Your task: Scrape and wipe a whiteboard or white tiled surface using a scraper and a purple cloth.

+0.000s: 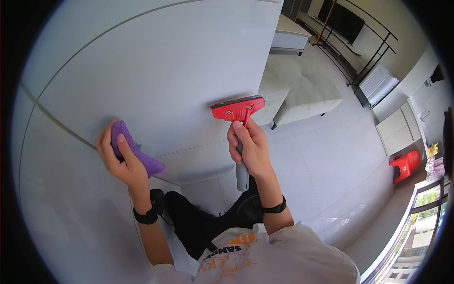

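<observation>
My left hand grips a folded purple cloth, with the thumb across its near face. The cloth is held close to a smooth white panel; whether it touches the panel I cannot tell. In my right hand is a scraper with a red plastic head and a grey handle. My thumb lies along the neck just below the head. The scraper's dark, broad edge points away from me, near the panel's right-hand part. Contact there is unclear.
Seams run across the panels on my left. Ahead on the right, a pale upholstered seat stands on the tiled floor. Beyond it are a black metal rack and a television. A red plastic stool is at far right.
</observation>
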